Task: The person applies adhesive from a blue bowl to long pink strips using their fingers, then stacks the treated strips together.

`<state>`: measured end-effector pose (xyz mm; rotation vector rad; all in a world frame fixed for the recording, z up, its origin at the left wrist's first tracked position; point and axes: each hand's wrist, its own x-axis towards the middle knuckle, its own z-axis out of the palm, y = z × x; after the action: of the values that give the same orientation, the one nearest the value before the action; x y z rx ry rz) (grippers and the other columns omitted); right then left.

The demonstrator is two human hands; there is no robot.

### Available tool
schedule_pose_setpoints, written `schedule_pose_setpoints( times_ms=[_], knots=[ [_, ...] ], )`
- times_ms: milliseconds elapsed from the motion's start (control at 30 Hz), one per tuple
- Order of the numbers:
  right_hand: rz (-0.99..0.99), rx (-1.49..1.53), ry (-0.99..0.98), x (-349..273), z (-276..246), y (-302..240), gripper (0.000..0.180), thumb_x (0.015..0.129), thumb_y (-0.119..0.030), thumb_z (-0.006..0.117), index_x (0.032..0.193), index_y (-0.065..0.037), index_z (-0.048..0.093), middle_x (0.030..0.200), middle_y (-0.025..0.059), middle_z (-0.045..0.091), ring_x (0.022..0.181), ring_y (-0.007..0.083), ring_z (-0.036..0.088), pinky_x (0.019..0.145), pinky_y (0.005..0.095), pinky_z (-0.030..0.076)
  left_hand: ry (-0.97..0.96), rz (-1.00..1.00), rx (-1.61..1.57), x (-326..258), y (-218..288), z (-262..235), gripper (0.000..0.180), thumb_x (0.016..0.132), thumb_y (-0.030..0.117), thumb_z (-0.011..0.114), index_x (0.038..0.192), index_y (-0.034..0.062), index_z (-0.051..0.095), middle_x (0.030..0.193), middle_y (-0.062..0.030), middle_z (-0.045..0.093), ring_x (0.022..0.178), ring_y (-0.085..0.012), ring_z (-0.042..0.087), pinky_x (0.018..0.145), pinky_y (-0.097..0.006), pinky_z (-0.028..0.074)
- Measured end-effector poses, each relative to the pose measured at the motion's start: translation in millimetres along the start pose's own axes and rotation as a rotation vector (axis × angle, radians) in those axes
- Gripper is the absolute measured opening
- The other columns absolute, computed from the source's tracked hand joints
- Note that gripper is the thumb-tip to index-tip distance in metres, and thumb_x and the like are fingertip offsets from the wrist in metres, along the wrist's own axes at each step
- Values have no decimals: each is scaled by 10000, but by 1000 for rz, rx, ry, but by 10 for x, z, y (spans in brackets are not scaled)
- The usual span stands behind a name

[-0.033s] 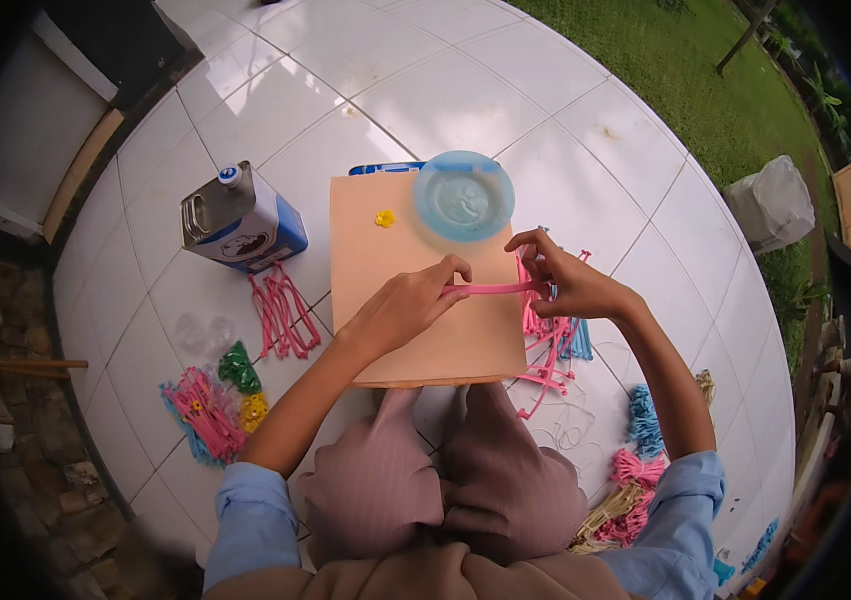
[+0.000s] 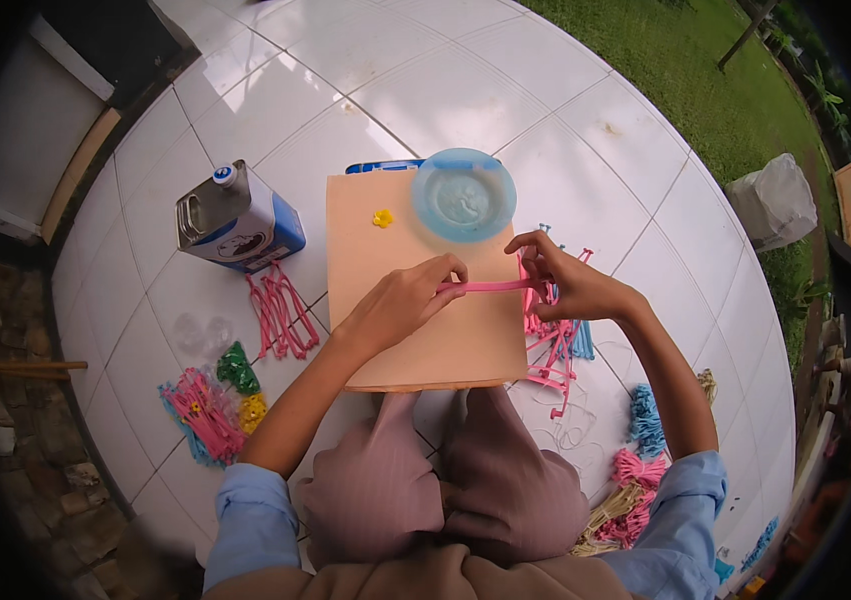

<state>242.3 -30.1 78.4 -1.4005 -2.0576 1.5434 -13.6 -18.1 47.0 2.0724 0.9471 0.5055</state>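
Note:
I sit on a white tiled floor with a tan board (image 2: 415, 350) in front of my knees. My left hand (image 2: 400, 300) and my right hand (image 2: 570, 285) each pinch one end of a pink strip (image 2: 490, 286), stretched level just above the board. A round light-blue dish (image 2: 463, 195) stands on the board's far edge, and a small yellow flower (image 2: 382, 218) lies to its left. Loose pink strips (image 2: 550, 345) are piled under my right hand at the board's right edge.
A metal can with a blue label (image 2: 235, 220) stands left of the board, with pink loops (image 2: 280, 310) beside it. Pink, green and yellow bundles (image 2: 205, 405) lie at lower left, blue and pink bundles (image 2: 642, 440) at lower right. A white bag (image 2: 770, 205) sits on the grass.

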Motion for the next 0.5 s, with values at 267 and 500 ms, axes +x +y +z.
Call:
schedule_pose_setpoints(
  times_ms=[267, 500],
  knots=[
    [-155, 290, 142, 298, -53, 542, 621, 693, 25, 650, 1202, -73, 308, 983, 89, 503, 923, 182, 550, 826, 318, 481, 285, 187, 162, 168, -410, 169, 135, 732, 29, 683, 864, 45, 660, 861, -54, 571, 669, -173, 619, 588, -284, 519],
    [-185, 330, 199, 332, -80, 701, 601, 686, 4, 695, 1162, -84, 339, 997, 76, 516, 940, 180, 560, 869, 341, 478, 302, 223, 319, 211, -433, 205, 217, 685, 38, 619, 892, 75, 672, 861, -36, 593, 745, -182, 626, 642, -283, 520]
  ],
)
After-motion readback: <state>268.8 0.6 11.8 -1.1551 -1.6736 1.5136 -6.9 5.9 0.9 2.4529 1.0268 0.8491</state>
